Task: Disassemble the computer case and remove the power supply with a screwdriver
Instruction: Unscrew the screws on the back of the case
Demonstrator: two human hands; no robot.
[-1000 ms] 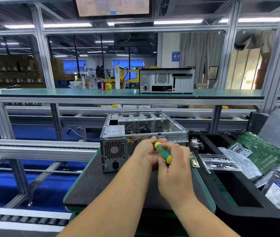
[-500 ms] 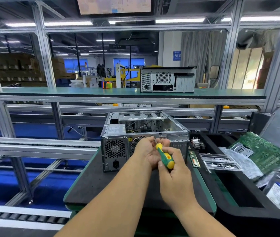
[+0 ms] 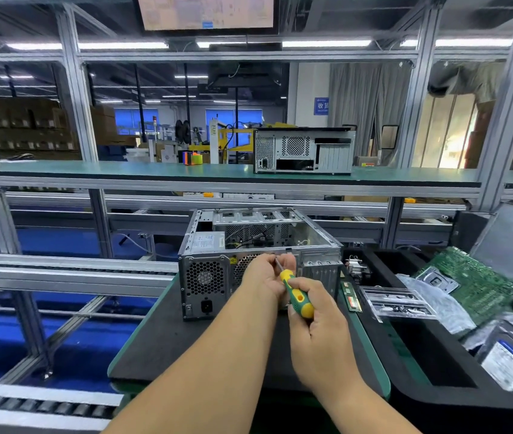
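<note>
Midway through the teardown, a worker drives a green-and-yellow screwdriver [image 3: 296,295] at the rear panel of an opened computer case [image 3: 260,261], which stands on the dark mat of the table [image 3: 155,343] with its side cover already off. The right hand [image 3: 316,321] is wrapped around the screwdriver handle, the shaft angled up and left toward the top edge of the rear panel, just right of the round fan grille. The left hand [image 3: 264,275] is curled close around the tip, its fingers seemingly steadying the bit or pinching a screw; which of the two cannot be told. The power supply [image 3: 205,278] sits in the case's left rear corner, its honeycomb vent and mains socket facing the camera, apparently still mounted. The step in hand looks like loosening a rear-panel screw. Next would come catching that screw, working through any remaining fasteners around the supply, and freeing its cables before sliding it out. Beside the case, a black tray [image 3: 421,364] holds a green motherboard [image 3: 474,283] and bagged parts.
</note>
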